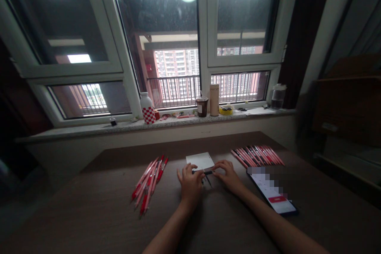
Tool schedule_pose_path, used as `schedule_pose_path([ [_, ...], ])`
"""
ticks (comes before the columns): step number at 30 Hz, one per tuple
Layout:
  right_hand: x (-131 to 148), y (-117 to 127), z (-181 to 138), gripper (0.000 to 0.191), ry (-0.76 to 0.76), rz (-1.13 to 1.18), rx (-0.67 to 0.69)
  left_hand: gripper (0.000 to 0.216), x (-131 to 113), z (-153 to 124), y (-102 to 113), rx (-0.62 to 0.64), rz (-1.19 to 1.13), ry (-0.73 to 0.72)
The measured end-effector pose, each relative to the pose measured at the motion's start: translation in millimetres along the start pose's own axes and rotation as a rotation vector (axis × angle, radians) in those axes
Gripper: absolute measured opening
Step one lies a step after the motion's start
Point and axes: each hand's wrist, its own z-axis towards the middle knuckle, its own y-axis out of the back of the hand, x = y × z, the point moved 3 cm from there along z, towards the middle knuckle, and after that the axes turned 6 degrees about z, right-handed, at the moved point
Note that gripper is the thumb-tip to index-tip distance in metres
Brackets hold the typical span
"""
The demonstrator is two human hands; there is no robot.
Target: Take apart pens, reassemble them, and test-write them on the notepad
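Observation:
Above the wooden table, my left hand point(189, 182) and my right hand point(228, 176) are close together, fingers pinched. Between them they hold a short dark pen part point(207, 172), one end at each hand. Just below it a thin dark stick-like piece point(209, 181) slants down; whether it is held or lies on the table I cannot tell. A white sheet of paper point(199, 161) lies right behind my fingers. To the left is a loose pile of pink and red pens point(151, 182). A neat row of pink and black pens point(257, 155) lies to the right.
A phone point(272, 192) with a lit screen lies right of my right forearm. On the windowsill stand a checkered bottle point(148, 108), a brown cup point(201, 107), a tan flask point(214, 100), yellow tape point(225, 110) and a clear jug point(278, 96). A cardboard box point(347, 103) is at the right.

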Motion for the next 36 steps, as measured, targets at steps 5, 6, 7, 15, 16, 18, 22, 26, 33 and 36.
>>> schedule_pose_path([
  [5,-6.8,-2.3,1.1,0.016,-0.017,0.006,-0.012,0.015,0.3,0.3,-0.3,-0.001,-0.002,0.001],
  [6,-7.5,-2.8,1.0,0.018,-0.019,0.003,-0.012,0.015,0.1,0.6,-0.2,-0.001,-0.002,0.0],
  [7,-7.9,-3.3,0.8,0.019,-0.018,-0.001,-0.008,0.015,-0.1,0.9,-0.2,0.0,0.0,0.001],
  [15,-2.3,-1.0,-0.9,0.015,0.02,-0.013,0.009,0.016,0.3,1.0,-0.2,0.006,0.007,0.006],
  [16,-0.8,-0.4,-0.9,0.013,0.024,-0.012,0.013,0.016,0.6,0.9,-0.1,0.004,0.006,0.006],
  [18,1.7,0.4,-0.9,0.012,0.03,-0.008,0.019,0.016,1.1,0.7,0.2,0.0,0.001,0.005],
  [22,0.7,0.0,-0.5,0.013,0.027,-0.005,0.015,0.016,2.1,0.7,-0.7,-0.003,-0.012,0.0],
  [26,-8.3,-3.3,-0.2,0.019,0.0,-0.01,0.001,0.017,3.1,1.1,-2.1,-0.007,-0.018,0.003],
  [33,-19.0,-7.8,0.9,0.021,-0.029,-0.01,0.02,0.017,2.5,1.6,-1.3,0.002,-0.018,0.007],
  [36,-17.7,-6.7,1.4,0.019,-0.022,-0.007,0.019,0.017,2.5,1.7,-1.5,0.006,-0.016,0.01],
])
